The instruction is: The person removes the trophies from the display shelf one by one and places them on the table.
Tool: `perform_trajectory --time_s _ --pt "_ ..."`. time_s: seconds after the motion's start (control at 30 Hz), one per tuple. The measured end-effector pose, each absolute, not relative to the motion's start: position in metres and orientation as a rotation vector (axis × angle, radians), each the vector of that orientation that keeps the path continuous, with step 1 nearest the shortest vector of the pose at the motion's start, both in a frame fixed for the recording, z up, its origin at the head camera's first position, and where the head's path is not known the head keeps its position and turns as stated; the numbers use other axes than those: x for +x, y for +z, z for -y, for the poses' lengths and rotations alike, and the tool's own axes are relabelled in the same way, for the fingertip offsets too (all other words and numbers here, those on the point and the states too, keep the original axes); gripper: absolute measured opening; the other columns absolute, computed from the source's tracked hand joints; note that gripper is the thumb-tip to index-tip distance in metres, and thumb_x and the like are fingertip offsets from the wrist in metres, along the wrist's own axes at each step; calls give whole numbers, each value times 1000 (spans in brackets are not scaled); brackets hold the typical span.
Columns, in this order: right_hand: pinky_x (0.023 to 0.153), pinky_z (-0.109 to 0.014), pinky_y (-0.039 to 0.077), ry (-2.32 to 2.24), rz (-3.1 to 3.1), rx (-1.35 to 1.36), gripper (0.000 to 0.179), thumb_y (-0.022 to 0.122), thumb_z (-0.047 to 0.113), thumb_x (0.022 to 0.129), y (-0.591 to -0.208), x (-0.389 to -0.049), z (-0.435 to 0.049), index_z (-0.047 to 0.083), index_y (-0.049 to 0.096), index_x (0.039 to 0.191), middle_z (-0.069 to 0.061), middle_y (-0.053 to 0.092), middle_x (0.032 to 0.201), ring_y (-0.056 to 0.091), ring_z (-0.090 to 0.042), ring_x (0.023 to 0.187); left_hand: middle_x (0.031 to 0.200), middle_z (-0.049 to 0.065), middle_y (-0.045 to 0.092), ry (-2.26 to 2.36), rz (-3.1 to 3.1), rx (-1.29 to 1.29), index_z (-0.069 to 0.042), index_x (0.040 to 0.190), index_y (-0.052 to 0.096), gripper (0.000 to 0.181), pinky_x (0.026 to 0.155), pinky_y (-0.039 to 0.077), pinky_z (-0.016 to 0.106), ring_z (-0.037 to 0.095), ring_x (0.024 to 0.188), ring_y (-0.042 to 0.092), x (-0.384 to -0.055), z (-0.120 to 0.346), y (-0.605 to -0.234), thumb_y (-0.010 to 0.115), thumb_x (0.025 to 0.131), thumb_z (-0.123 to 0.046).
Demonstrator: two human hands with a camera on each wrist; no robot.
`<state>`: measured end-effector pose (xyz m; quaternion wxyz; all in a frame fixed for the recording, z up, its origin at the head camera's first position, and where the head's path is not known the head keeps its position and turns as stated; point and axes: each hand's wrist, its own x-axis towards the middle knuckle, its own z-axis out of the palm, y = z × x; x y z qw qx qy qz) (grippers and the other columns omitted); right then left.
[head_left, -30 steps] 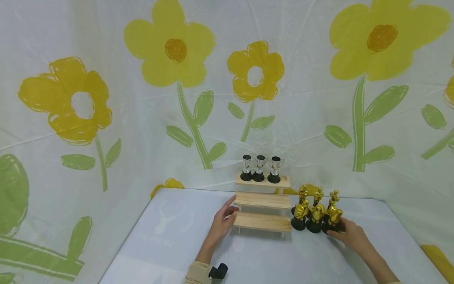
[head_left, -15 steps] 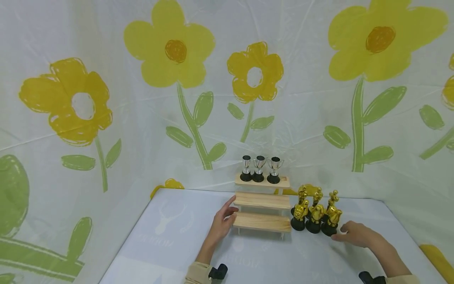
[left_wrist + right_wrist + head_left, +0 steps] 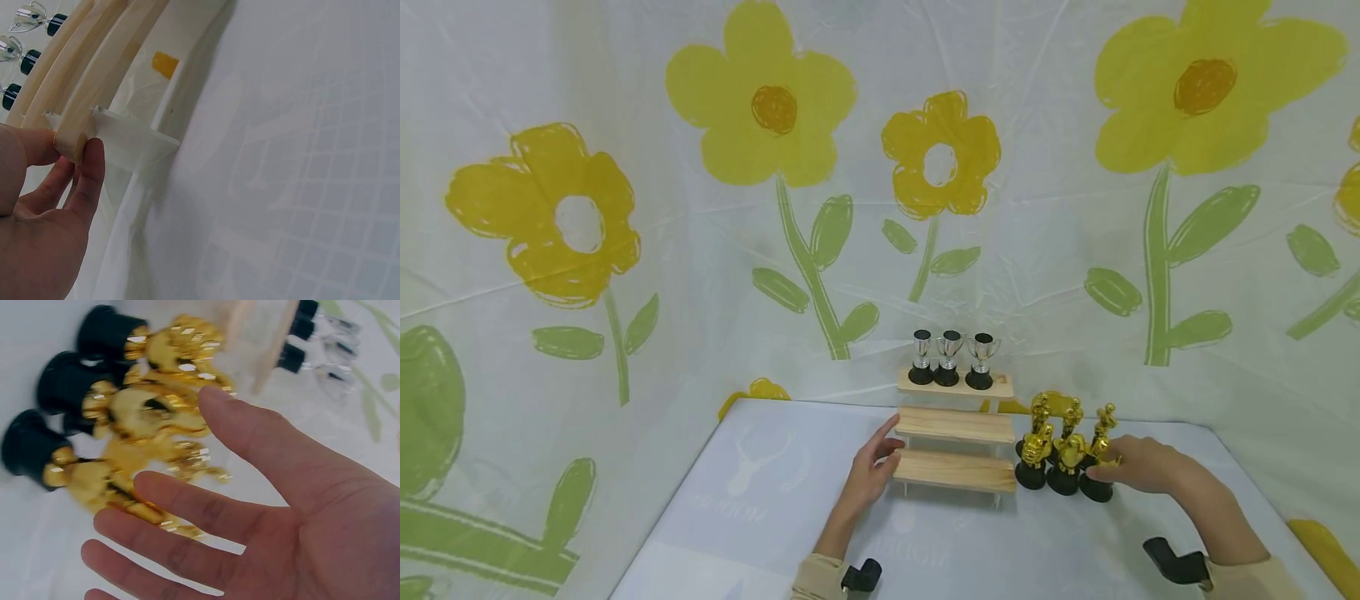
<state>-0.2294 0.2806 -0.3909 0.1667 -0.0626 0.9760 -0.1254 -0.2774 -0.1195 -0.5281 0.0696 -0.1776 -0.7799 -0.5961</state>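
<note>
A three-tier wooden display stand [image 3: 955, 423] stands on the table, with three silver trophy cups [image 3: 950, 358] on black bases along its top tier. My left hand [image 3: 871, 468] pinches the left end of the lowest plank [image 3: 78, 128] between thumb and fingers. To the right of the stand, several gold figurine trophies [image 3: 1070, 454] stand upright on black bases in two rows. My right hand [image 3: 1150, 464] is at the front-right gold trophy [image 3: 1097, 487], partly covering its upper part. In the right wrist view, the right fingers [image 3: 181, 547] are spread, with the thumb apart.
A pale cloth with printed antlers covers the table [image 3: 760, 483]. Behind and beside it hangs a white curtain [image 3: 1037, 275] printed with yellow flowers. Clear supports [image 3: 128, 134] hold up the planks. Black wrist cameras [image 3: 1172, 562] sit at both sleeves.
My right hand drew back rightward from the front-right gold trophy's base, then came in again higher, over its upper part. The left hand has stayed on the stand.
</note>
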Motion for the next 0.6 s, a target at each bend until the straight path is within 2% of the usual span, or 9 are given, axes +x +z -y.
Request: perform_trajectory --time_s 0.2,0.43,0.6 --pt "78 -58 51 -321 -2820 -225 68 64 54 88 -371 -234 -267 -8 63 115 -29 65 113 63 -44 97 114 19 66 -1807 2365 -514 -21 149 41 58 86 54 31 34 110 64 -286 123 -542 56 96 -2" --pt "81 -62 49 -259 -2838 -231 73 64 57 86 -354 -240 -256 -8 60 120 -35 57 124 59 -49 103 113 20 66 -1820 2337 -570 -21 149 42 58 84 54 29 35 109 65 -287 125 -542 56 96 -2" --pt "80 -60 50 -251 -2831 -225 76 65 58 85 -344 -245 -248 -7 58 123 -33 59 121 60 -46 101 113 22 66 -1791 2333 -560 -16 149 42 58 84 55 31 37 107 65 -285 123 -542 56 95 0"
